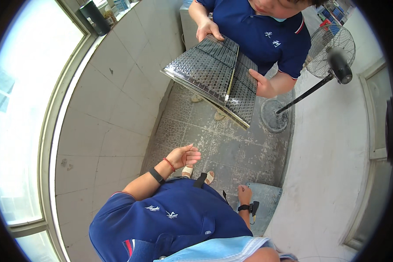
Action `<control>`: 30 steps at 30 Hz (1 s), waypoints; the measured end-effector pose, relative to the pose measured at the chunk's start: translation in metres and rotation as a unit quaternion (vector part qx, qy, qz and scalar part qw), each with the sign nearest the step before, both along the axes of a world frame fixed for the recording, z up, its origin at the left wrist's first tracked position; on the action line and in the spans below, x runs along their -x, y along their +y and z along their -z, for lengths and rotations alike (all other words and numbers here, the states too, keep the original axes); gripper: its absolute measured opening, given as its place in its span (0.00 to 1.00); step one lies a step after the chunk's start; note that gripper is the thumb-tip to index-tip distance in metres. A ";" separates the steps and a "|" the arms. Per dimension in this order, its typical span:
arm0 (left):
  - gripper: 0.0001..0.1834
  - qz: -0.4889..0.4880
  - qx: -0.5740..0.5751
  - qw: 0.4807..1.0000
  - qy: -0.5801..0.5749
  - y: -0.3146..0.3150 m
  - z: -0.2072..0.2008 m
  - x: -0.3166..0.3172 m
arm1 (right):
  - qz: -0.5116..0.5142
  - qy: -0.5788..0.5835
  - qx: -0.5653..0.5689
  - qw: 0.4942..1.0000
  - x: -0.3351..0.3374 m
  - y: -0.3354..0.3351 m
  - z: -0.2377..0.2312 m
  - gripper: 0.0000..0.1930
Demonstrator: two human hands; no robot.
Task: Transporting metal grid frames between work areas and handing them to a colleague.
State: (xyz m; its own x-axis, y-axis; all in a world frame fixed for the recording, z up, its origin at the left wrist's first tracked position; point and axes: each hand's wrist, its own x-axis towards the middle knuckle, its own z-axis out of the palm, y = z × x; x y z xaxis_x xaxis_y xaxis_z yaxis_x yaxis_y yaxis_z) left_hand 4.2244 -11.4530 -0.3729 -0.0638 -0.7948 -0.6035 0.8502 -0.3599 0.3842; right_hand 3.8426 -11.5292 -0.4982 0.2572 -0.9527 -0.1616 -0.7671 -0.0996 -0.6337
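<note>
My left hand point(186, 156) is held out in front of my body, its fingers stretched and nothing in it. Low at my side hangs my right hand point(245, 192), small in view, with its fingers curled in and no object showing in them. Across from me, a co-worker's two hands hold flat dark panels with a fine grid pattern point(205, 67). One more gridded panel point(242, 94) slants beneath, with a gold-coloured edge. Both of my hands are apart from the panels. Black bands circle my wrists, and a red bead bracelet point(169, 164) is on the left one.
A co-worker in a navy shirt point(266, 39) stands facing me. To the right is a pedestal fan point(329, 52) on a round base point(274, 115). A grey flat-topped piece point(266, 203) stands beside my right hand. Tiled wall point(113, 91) and window point(22, 109) line the left.
</note>
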 end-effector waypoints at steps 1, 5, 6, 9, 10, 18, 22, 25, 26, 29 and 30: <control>0.18 0.000 0.001 1.000 0.000 0.000 0.000 0.000 | 0.001 0.003 -0.005 1.000 0.000 0.000 0.000 0.15; 0.18 0.002 0.000 1.000 0.001 0.001 0.001 0.001 | 0.002 0.024 -0.009 1.000 0.001 0.003 0.003 0.14; 0.18 0.003 0.001 1.000 0.001 0.001 0.000 0.001 | 0.003 0.024 -0.008 1.000 0.002 0.004 0.003 0.14; 0.17 0.000 -0.002 1.000 0.003 0.001 -0.005 0.002 | 0.012 0.016 -0.001 1.000 0.001 0.007 0.003 0.13; 0.17 0.000 -0.002 1.000 0.003 0.001 -0.005 0.002 | 0.015 0.016 -0.011 1.000 0.000 0.007 0.002 0.12; 0.17 0.005 -0.014 1.000 -0.003 0.000 -0.007 0.004 | 0.013 0.003 -0.017 1.000 0.001 0.005 0.003 0.12; 0.18 0.016 -0.009 1.000 -0.017 0.000 -0.002 0.006 | 0.020 0.000 -0.025 0.999 0.004 0.004 0.007 0.12; 0.17 0.010 -0.007 1.000 -0.009 0.002 -0.002 0.006 | 0.023 -0.002 -0.028 0.999 0.004 0.003 0.007 0.12; 0.17 0.011 -0.006 1.000 -0.009 0.002 -0.001 0.006 | 0.030 -0.003 -0.035 0.999 0.004 0.004 0.008 0.13; 0.17 0.014 -0.003 1.000 -0.010 0.001 -0.001 0.007 | 0.024 0.000 -0.024 0.999 0.005 0.003 0.011 0.14; 0.17 0.015 -0.001 1.000 -0.010 0.001 0.000 0.007 | 0.025 0.001 -0.024 0.999 0.006 0.003 0.012 0.14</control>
State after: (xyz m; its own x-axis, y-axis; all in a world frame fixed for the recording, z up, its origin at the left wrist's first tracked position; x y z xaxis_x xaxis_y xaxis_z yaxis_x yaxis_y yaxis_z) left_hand 4.2171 -11.4520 -0.3727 -0.0754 -0.7921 -0.6057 0.8306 -0.3860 0.4013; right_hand 3.8370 -11.5261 -0.5100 0.2087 -0.9558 -0.2071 -0.7711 -0.0306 -0.6360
